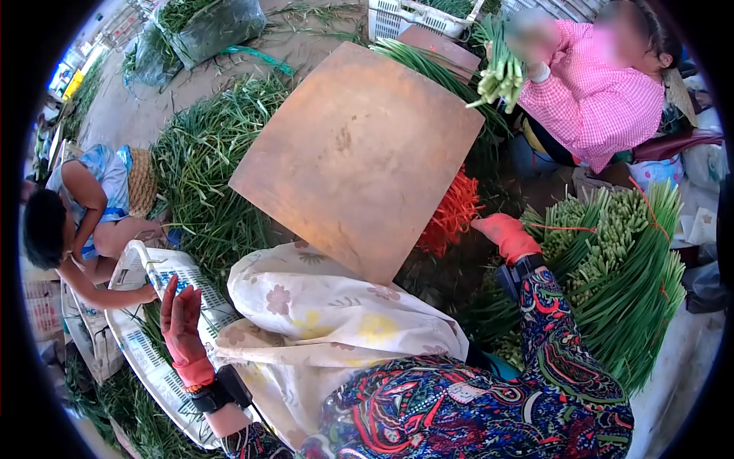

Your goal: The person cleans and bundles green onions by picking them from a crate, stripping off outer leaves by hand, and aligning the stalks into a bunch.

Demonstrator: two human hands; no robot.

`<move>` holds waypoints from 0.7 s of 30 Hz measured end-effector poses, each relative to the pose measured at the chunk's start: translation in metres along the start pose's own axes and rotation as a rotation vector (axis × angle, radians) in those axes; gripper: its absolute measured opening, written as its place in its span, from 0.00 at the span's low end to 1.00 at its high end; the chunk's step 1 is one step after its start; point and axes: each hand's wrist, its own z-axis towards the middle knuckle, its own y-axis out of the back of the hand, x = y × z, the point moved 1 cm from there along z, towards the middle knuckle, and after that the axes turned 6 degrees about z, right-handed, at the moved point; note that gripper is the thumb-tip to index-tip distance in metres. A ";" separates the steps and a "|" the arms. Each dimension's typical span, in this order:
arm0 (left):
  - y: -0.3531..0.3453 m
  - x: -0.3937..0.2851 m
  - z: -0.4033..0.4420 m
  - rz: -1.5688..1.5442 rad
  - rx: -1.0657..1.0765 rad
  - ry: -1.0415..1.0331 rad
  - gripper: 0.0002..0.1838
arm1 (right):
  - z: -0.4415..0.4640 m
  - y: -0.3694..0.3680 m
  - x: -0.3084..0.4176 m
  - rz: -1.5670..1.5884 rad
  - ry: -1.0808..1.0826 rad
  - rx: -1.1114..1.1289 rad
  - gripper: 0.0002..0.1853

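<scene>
At the lower left, my left hand [182, 321] is raised over the edge of a white plastic basket [145, 344], fingers stretched out and holding nothing. My right hand [508, 236], in an orange-red covering, is beside a heap of red ties [453, 214]; its fingers look pressed together, and anything between them is too small to name. A bare brown board [359, 153] lies in front of my knees. Right of my right hand are tied bundles of green stalks [612, 268], with a thin red tie across them.
A person in a pink checked shirt [592, 99] holds a green bunch [501, 73] at the upper right. Another person [84, 206] bends over the basket at the left. Loose greens [214, 161] are piled left of the board. A white crate [390, 21] stands behind it.
</scene>
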 end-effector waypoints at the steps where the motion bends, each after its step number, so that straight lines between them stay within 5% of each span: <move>1: 0.000 -0.002 -0.003 0.018 -0.007 0.014 0.21 | 0.004 -0.004 -0.005 0.064 0.078 -0.019 0.23; 5: -0.004 0.003 -0.006 0.034 -0.016 0.026 0.20 | 0.035 -0.024 -0.019 0.351 0.301 -0.158 0.21; 8: -0.002 0.004 -0.009 0.023 -0.026 0.036 0.20 | 0.061 -0.042 -0.036 0.401 0.183 -0.065 0.18; 12: 0.006 0.014 -0.008 0.019 -0.043 0.041 0.20 | 0.034 -0.027 -0.033 -0.059 0.080 -0.381 0.14; 16: 0.016 0.014 -0.013 -0.007 -0.068 0.031 0.21 | 0.062 -0.034 -0.169 -0.481 -0.067 -0.192 0.18; 21: 0.041 0.025 -0.016 -0.082 -0.079 0.018 0.20 | 0.084 0.017 -0.150 -0.510 -0.098 -0.252 0.23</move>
